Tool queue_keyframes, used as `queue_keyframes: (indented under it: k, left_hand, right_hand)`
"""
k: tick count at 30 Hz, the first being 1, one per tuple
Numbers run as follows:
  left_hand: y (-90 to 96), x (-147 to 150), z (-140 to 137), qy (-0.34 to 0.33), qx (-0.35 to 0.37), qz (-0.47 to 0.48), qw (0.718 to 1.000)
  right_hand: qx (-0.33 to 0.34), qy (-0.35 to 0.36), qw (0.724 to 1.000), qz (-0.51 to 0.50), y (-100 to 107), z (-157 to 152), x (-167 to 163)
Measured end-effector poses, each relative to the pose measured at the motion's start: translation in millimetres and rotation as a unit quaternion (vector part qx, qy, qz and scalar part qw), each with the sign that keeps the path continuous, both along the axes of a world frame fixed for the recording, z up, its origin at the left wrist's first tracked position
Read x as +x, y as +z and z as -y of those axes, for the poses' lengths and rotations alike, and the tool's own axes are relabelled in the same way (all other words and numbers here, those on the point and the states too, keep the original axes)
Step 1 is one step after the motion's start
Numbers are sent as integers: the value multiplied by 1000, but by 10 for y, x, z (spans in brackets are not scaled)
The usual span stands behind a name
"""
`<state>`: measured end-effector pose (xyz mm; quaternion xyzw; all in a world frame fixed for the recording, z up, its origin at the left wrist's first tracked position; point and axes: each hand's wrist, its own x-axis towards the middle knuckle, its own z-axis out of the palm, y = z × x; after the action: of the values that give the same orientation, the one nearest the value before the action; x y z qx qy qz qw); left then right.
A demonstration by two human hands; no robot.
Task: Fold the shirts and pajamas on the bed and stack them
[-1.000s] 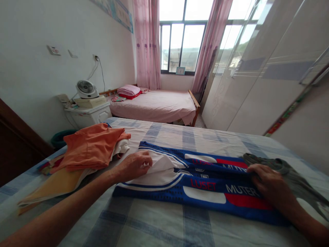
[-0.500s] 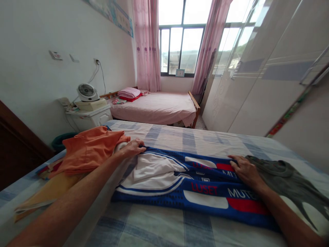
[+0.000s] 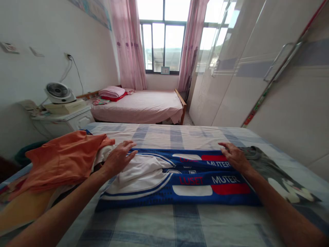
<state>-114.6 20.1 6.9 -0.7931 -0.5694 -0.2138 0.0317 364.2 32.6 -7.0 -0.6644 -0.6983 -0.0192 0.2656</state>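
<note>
- Blue garment [image 3: 169, 178]: laid lengthwise in a long strip on the checked bedsheet [image 3: 144, 223]; white section at left, "LUSET" and "MUTER" lettering toward right;
- Left hand [image 3: 119, 158]: at the garment's far left corner; fingers spread, thumb apart; contact with cloth cannot be told;
- Right hand [image 3: 235, 157]: over the far edge near the right end; fingers extended, slightly spread; contact likewise unclear;
- Orange garment [image 3: 64, 157]: atop a clothes pile, left;
- Grey garment [image 3: 272, 171]: right, beside the right hand.
</note>
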Motion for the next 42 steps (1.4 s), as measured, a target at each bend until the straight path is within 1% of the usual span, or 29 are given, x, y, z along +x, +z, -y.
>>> queue_keyframes:
  k: [2, 3, 4, 6, 9, 13, 16, 18, 19, 21, 23, 25, 28, 30, 32, 34, 36, 38, 40, 42]
  left_hand:
    - [-18, 94, 198, -71, -29, -10, 997]
    - [-38, 131, 288, -85, -46, -12, 995]
    - [-61, 159, 363, -85, -60, -13, 995]
    - [-99, 194, 448, -58, -74, -16, 995]
    - [-82, 225, 413, -14, -81, -40, 996]
    - [51, 293, 251, 0, -109, -88, 990]
    - [126, 353, 202, -8, -126, -103, 987]
    - [150, 407, 221, -22, -98, -98, 990]
    - [158, 446, 242, -37, -80, -92, 992]
    - [166, 562, 288, -88, -53, -75, 992]
    - [157, 726, 317, -145, -47, -67, 986]
    - [124, 912, 307, -172, -48, -83, 980]
    - [58, 1139, 231, -150, -54, -142, 977]
    - [38, 1211, 186, -123, -47, -166, 977]
    - [51, 1216, 183, -106, -13, -161, 981]
    - [83, 1175, 230, -115, 20, -148, 982]
    - [117, 1121, 307, -156, 17, -146, 977]
    - [143, 1072, 379, -197, -12, -146, 970]
    - [162, 1020, 418, -199, -20, -124, 972]
    - [165, 945, 420, -177, 2, -86, 980]
  right_hand:
    - [9, -5, 1000, -11, 105, 127, 37]
    - [2, 5, 1000, -7, 134, 195, 54]
    - [-10, 22, 1000, 1, 144, 260, 69]
    - [-45, 70, 996, 22, 121, 366, 101]
    - [-91, 127, 986, 58, 44, 440, 154]
    - [-106, 119, 978, 134, 1, 426, 201]
    - [-86, 125, 971, 183, 17, 406, 193]
    - [-51, 114, 970, 208, 27, 399, 178]
    - [-34, 104, 970, 218, 28, 396, 172]
    - [-10, 91, 969, 229, 15, 393, 166]
    - [-4, 95, 969, 229, -11, 397, 167]
    - [-6, 99, 969, 224, -38, 409, 165]
    - [-10, 90, 973, 214, -56, 439, 144]
    - [-6, 84, 974, 209, -54, 456, 128]
    - [18, 71, 974, 212, -57, 467, 128]
    - [45, 54, 972, 224, -72, 484, 154]
    - [43, 50, 970, 235, -91, 515, 195]
    - [21, 56, 971, 232, -85, 559, 221]
    - [23, 54, 975, 215, -28, 598, 190]
    - [58, 56, 978, 195, 64, 610, 79]
